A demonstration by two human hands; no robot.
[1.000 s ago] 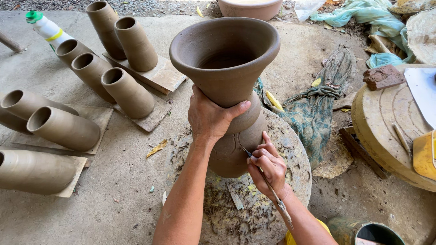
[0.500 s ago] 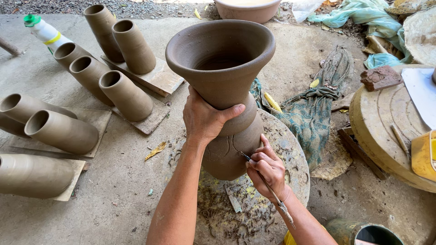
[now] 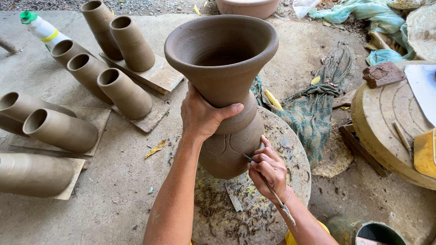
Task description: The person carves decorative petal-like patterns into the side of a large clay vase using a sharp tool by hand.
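A tall unfired clay vase (image 3: 222,90) stands in the middle of the frame on a round stone wheel (image 3: 290,149) strewn with clay shavings. Its wide flared mouth sits at upper centre, its rounded belly below.

The left hand (image 3: 202,115) wraps the vase's narrow neck, its grip pressed around the clay with the thumb lying across the front. The right hand (image 3: 268,170), lower right of the vase, has its grip pinching a thin carving tool (image 3: 270,190); the tool's tip touches the belly, where faint curved lines are cut.

On the left side of the frame, clay tubes (image 3: 122,90) lean or lie on wooden boards (image 3: 154,77) on the concrete floor. A white bottle (image 3: 43,29) with a green cap lies at upper left. A green net (image 3: 318,109) is heaped right of the wheel, and a second round slab (image 3: 386,131) fills the right edge. A dark bucket (image 3: 368,231) shows at the bottom right.
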